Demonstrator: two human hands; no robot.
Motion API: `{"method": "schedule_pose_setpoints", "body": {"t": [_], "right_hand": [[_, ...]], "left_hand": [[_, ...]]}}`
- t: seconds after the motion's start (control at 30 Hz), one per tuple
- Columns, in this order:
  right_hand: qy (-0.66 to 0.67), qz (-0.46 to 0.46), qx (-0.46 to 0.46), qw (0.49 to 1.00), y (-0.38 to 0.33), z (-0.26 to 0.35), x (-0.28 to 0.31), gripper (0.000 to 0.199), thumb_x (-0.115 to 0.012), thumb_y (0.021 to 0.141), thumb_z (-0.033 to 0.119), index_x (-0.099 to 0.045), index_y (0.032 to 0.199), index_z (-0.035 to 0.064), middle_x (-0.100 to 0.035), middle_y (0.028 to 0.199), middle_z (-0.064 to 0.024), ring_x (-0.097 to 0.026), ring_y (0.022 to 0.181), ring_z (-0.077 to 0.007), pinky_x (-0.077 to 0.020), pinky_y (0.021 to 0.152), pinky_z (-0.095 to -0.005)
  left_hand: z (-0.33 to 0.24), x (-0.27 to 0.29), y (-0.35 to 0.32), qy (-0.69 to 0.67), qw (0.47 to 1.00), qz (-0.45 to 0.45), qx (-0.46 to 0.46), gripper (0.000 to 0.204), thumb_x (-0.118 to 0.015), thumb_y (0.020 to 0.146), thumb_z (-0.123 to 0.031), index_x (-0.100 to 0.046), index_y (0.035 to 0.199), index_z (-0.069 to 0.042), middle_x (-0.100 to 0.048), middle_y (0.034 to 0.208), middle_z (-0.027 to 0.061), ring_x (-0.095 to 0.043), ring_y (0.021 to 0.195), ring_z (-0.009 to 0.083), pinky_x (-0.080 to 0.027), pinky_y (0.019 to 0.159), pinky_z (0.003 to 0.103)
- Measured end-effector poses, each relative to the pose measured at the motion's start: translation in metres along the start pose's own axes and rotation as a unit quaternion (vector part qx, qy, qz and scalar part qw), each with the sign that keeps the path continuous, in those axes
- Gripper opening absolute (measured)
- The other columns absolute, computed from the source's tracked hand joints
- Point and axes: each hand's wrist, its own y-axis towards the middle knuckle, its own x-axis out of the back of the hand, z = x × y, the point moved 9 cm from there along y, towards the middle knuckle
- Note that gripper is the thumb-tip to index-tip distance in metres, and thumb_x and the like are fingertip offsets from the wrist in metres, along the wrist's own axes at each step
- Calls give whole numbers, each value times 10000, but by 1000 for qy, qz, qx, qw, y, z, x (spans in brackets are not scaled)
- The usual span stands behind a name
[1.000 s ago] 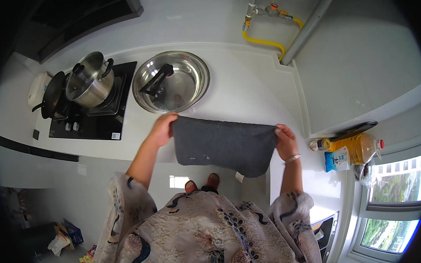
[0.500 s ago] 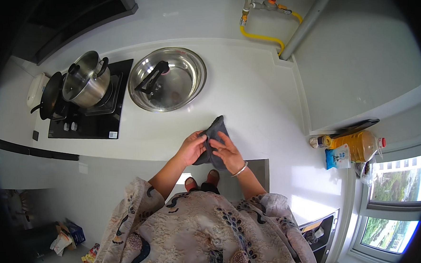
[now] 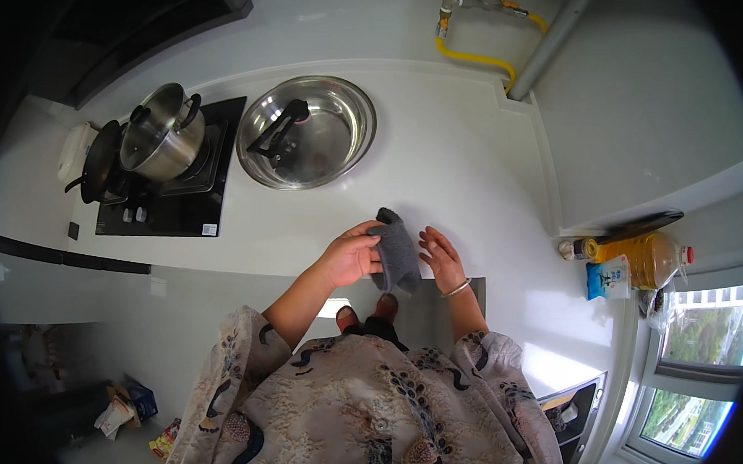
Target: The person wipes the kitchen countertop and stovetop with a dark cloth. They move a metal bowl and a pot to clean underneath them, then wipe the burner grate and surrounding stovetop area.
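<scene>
A folded dark grey cloth [image 3: 397, 254] hangs at the front edge of the white counter, pinched between the thumb and fingers of my left hand [image 3: 353, 254]. My right hand [image 3: 443, 259], with a bracelet at the wrist, is just right of the cloth. Its fingers are apart and hold nothing. Beyond the hands, a wide steel basin [image 3: 342, 159] sits on the counter with a black-handled tool [image 3: 280, 129] lying in it; I cannot tell its exact kind.
At the left, a steel pot [image 3: 164, 145] with a glass lid stands on the black gas hob [image 3: 166, 214], beside a dark pan [image 3: 99, 163]. An oil bottle [image 3: 643, 259], a blue-and-white packet [image 3: 608, 278] and a small jar [image 3: 585, 249] stand at the right near the window.
My right hand has come off the cloth and moved right, its fingers spreading. The cloth is now folded narrower in my left hand. The view has shifted slightly.
</scene>
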Motion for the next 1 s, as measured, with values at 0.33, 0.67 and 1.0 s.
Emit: {"method": "schedule_pose_setpoints", "body": {"t": [0.33, 0.67, 1.0], "right_hand": [[54, 118, -39, 991, -12, 82, -39, 425, -633, 904, 169, -520, 1264, -26, -630, 1151, -90, -613, 1027, -179, -486, 921, -316], [-585, -189, 203, 762, 27, 69, 18, 538, -701, 768, 286, -541, 1260, 140, -540, 1278, -166, -506, 1157, -386, -427, 954, -481], [-735, -143, 23, 662, 31, -17, -80, 635, -443, 890, 580, -305, 1461, 339, -133, 1579, -46, -127, 1428, -352, -70, 1069, -684]], "left_hand": [[-35, -54, -5, -28, 992, 82, -88, 273, -448, 959, -96, -493, 1226, -124, -591, 1206, 96, -616, 1060, 296, -488, 914, 495], [19, 133, -31, 261, 904, -331, -69, 471, -528, 898, -88, -436, 1357, -138, -494, 1310, 68, -529, 1063, 195, -444, 849, 340], [-13, 127, -37, 413, 858, -269, -148, 460, -551, 903, -110, -457, 1354, -118, -493, 1311, 94, -520, 1077, 155, -439, 840, 286]]}}
